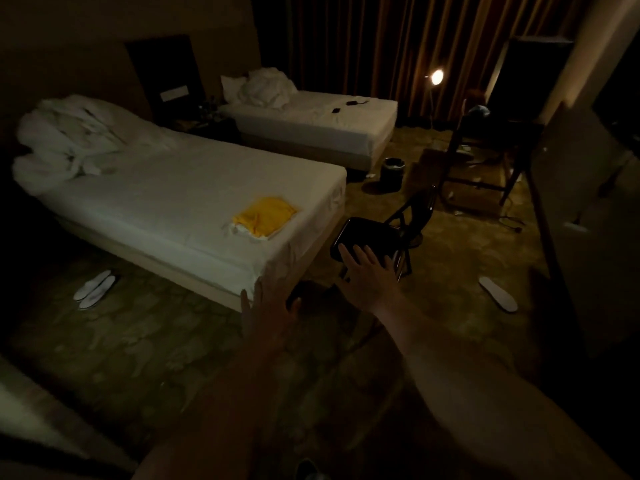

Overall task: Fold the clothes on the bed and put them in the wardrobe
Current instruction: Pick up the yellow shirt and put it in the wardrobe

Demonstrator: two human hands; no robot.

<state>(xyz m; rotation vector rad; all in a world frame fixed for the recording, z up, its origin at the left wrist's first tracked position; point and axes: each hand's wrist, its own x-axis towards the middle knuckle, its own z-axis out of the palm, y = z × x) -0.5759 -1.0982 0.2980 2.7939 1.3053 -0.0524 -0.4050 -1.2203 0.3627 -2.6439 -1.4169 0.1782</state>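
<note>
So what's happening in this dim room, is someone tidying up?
A person stands near the foot of the near bed, both arms stretched forward. The left hand and right hand are open and hold nothing. A yellow garment lies on the bed near its foot corner, looking roughly folded, with something white beside it. A black chair stands by the bed's end. Nothing has been picked up yet.

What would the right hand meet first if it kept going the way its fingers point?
Probably the seat of the black folding chair: the right hand, fingers spread, points at it. Depth is unclear in this dim view.
</note>
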